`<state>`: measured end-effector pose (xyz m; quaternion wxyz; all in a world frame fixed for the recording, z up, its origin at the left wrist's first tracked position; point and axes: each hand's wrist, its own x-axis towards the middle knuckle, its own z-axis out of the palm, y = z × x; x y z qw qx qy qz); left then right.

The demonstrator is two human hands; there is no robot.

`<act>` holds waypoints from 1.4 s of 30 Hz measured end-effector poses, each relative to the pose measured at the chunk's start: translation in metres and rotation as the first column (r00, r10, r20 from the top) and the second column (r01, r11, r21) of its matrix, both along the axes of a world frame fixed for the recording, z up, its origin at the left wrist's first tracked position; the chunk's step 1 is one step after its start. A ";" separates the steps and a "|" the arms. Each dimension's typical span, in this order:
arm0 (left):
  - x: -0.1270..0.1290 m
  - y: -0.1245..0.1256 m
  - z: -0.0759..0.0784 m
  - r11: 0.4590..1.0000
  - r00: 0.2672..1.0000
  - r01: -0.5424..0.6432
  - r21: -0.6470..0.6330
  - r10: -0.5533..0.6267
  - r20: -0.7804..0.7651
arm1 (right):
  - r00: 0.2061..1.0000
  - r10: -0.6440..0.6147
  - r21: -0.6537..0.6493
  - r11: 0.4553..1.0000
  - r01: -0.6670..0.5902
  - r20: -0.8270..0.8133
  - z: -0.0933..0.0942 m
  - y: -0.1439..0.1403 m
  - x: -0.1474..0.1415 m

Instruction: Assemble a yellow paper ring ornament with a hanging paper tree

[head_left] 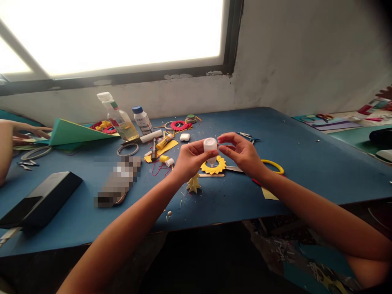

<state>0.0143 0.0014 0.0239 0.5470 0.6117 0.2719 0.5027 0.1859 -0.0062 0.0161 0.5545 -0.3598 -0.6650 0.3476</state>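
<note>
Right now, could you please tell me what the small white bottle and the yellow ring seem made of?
Small white bottle: probably smooth, slightly glossy plastic, from the soft sheen on its rounded end. Yellow ring: likely matte folded paper or thin card, from its overlapping points.

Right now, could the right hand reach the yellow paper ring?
Probably yes: the right hand looks open and near, though the white bottle in the left hand partly hides the ring.

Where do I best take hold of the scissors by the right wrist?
Probably by the yellow handle loop, coming from the right of the picture: it is the rounded end and shows beyond the right forearm, which hides the scissors' middle. The blade points left toward the yellow paper ring, so I'd avoid that end.
</note>
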 end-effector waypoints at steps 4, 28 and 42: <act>0.000 -0.006 0.005 1.000 0.999 -0.030 -0.001 0.030 -0.039 | 0.989 0.150 -0.102 0.983 -0.150 -0.008 0.002 -0.003 -0.002; -0.005 0.013 0.013 0.926 0.926 -0.151 -0.347 0.255 0.278 | 0.984 0.174 -0.115 0.979 -0.168 0.044 0.000 -0.006 -0.001; 0.000 0.003 0.018 0.860 0.940 -0.031 -0.509 0.197 0.277 | 0.955 0.234 0.024 0.970 -0.243 0.182 -0.002 -0.024 -0.005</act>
